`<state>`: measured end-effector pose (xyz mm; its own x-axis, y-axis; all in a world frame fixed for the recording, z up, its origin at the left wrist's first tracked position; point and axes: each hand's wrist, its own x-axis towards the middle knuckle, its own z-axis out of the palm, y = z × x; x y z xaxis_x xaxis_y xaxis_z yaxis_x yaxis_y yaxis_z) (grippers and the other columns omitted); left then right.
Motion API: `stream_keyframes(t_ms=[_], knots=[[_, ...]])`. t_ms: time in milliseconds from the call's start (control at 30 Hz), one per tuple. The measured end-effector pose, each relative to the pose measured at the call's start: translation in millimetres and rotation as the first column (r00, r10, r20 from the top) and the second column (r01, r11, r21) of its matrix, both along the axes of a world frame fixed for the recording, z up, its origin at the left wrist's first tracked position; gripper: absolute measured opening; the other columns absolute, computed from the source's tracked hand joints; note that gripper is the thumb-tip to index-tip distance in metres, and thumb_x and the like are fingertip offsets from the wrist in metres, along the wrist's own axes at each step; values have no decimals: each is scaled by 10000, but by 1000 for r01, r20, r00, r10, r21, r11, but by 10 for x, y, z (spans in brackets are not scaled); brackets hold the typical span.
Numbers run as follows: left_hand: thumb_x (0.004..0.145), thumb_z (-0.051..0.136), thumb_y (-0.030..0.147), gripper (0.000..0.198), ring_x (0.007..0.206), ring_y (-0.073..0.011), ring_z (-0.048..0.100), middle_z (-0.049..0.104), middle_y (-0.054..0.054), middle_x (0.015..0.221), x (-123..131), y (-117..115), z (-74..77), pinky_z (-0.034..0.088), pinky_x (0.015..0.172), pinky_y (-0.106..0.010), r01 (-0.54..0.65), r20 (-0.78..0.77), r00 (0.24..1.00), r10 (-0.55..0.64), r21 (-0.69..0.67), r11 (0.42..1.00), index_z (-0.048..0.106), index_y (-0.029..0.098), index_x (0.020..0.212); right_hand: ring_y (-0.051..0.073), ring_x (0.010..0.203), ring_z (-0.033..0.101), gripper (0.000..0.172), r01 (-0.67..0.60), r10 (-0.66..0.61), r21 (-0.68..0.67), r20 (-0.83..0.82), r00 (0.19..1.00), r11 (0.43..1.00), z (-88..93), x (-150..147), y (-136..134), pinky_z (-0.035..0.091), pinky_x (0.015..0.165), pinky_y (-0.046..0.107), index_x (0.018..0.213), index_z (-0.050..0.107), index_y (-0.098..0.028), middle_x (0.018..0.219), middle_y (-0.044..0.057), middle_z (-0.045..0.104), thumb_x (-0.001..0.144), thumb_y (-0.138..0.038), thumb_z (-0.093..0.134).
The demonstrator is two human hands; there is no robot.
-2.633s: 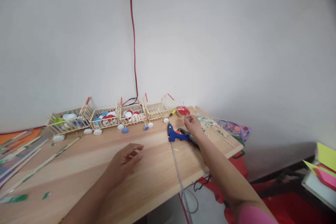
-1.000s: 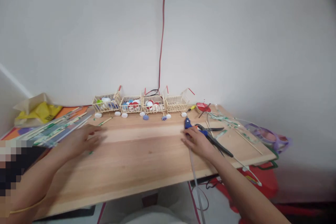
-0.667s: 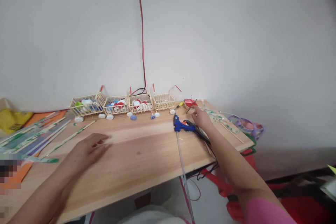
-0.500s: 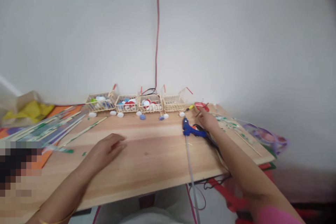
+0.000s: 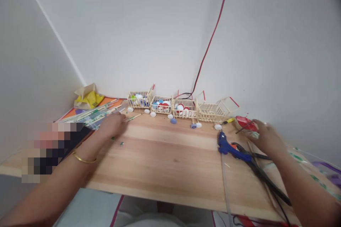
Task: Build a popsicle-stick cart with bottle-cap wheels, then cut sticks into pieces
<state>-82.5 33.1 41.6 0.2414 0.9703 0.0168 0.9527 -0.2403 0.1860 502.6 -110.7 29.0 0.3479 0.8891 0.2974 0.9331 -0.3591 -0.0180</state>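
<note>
My left hand (image 5: 114, 126) reaches over the left part of the table, fingers loosely bent and apart. A thin green-marked stick (image 5: 134, 117) lies by its fingertips, partly hidden by the hand. At the right, my right hand (image 5: 268, 140) is closed at the edge of a red-and-white packet (image 5: 243, 122); the thumb is mostly hidden. A thin brown stick (image 5: 243, 128) slants across the packet up to my fingers. Below it lies a blue glue gun (image 5: 234, 150) with a long pale glue stick (image 5: 225, 182) running out over the table's front edge.
Several small wheeled stick carts (image 5: 211, 111) stand along the wall, most filled with coloured pieces. Striped sticks (image 5: 90, 111) and a yellow bag (image 5: 92, 99) lie at the back left. A yellow-handled tool (image 5: 230, 120) is beside the packet. A black cable (image 5: 269, 181) crosses the right side.
The view has turned left. My left hand has moved forward and left to the green-marked stick. My right hand is still at the red packet, which now sits farther from the carts.
</note>
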Motion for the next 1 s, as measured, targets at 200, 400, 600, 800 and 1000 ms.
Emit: stream_keyframes(t_ms=[200, 400, 600, 800, 1000], knots=[[827, 459, 239, 209, 820, -251, 637, 688, -158, 873, 69, 115, -79, 445, 730, -323, 17, -23, 1000, -18, -52, 999, 634, 133, 787, 237, 775, 614, 532, 7, 2, 161, -55, 998, 987, 234, -249, -248, 440, 726, 362, 1338, 464, -185, 1003, 176, 629, 842, -323, 601], [875, 455, 364, 295, 871, -194, 614, 665, -64, 912, 342, -244, -33, 457, 803, -299, 256, 539, 807, -240, 47, 966, 597, 165, 1041, 192, 665, 582, 302, -292, 350, 337, -126, 928, 895, 440, -1017, -228, 456, 640, 328, 1110, 610, -180, 796, 75, 620, 849, -323, 559], [854, 577, 438, 343, 895, -177, 625, 656, -47, 924, 1073, -723, -41, 462, 805, -295, 385, 983, 181, -31, -41, 922, 626, 186, 1081, 154, 721, 580, 280, -561, 704, 440, -302, 643, 701, 813, -2299, -17, 436, 654, 272, 1155, 585, -191, 822, 40, 648, 916, -322, 526], [887, 543, 380, 227, 851, -168, 588, 653, -48, 880, 1357, -1045, -166, 446, 783, -294, 467, 972, 220, -83, -31, 884, 622, 170, 920, 121, 613, 463, 273, -678, 775, 377, -352, 525, 631, 710, -2898, 246, 325, 595, 247, 683, 538, -180, 622, -15, 500, 934, -277, 494], [879, 507, 300, 176, 911, -216, 605, 688, -60, 945, 1331, -1161, -483, 448, 841, -345, 551, 903, 399, -158, -98, 829, 618, 171, 919, 122, 636, 494, 261, -712, 718, 223, -450, 531, 666, 175, -2939, 150, 309, 602, 238, 611, 510, -171, 627, -6, 543, 869, -168, 546]])
